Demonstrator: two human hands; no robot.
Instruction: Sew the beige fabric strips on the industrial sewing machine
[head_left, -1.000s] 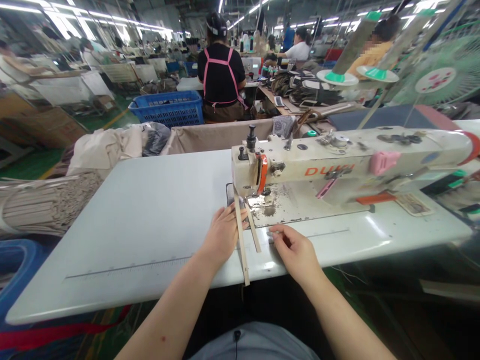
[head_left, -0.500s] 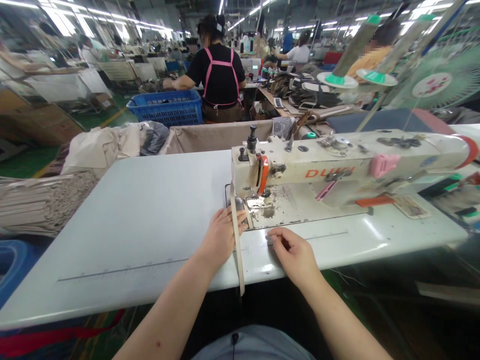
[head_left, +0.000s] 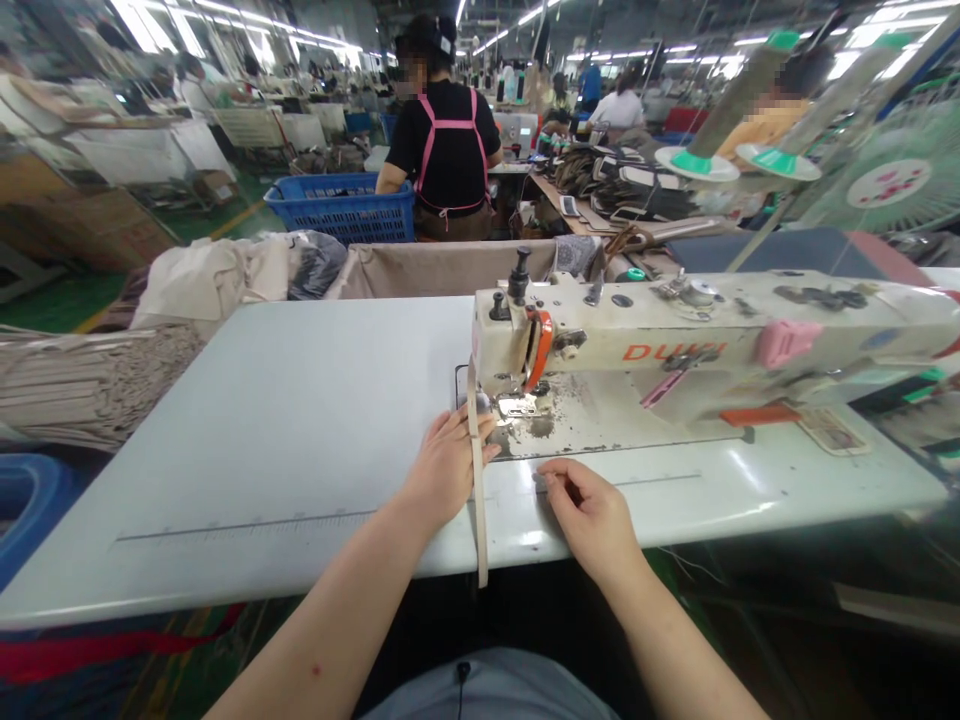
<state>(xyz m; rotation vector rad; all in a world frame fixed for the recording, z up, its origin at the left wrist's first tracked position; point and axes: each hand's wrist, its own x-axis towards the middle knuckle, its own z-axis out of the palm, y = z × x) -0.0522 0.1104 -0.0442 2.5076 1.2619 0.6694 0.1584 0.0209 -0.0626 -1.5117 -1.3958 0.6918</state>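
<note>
A sewing machine [head_left: 600,340] stands on the pale table, its needle area just ahead of my hands. My left hand [head_left: 448,465] lies flat by the needle plate [head_left: 521,405], fingers stretched out toward the presser foot. A narrow beige strip [head_left: 480,500] hangs down from the machine head, crosses over the fingers of that hand and reaches past the table's front edge. My right hand [head_left: 592,515] rests near the front edge, right of the strip, thumb and forefinger pinched together. A small dark bit shows at its fingertips, too small to name.
A ruler line [head_left: 247,525] runs along the table front. Left of the table lie stacked beige fabric pieces [head_left: 90,390] and a blue tub [head_left: 30,510]. Beyond it are a blue basket [head_left: 345,210] and a seated co-worker [head_left: 454,140]. Thread cones [head_left: 739,100] stand at right.
The view has shifted slightly, moving the scene rightward. A short piece of strip seen beside my left fingertips no longer shows. Both hands stay nearly still. The co-worker's left arm has drawn in toward the basket.
</note>
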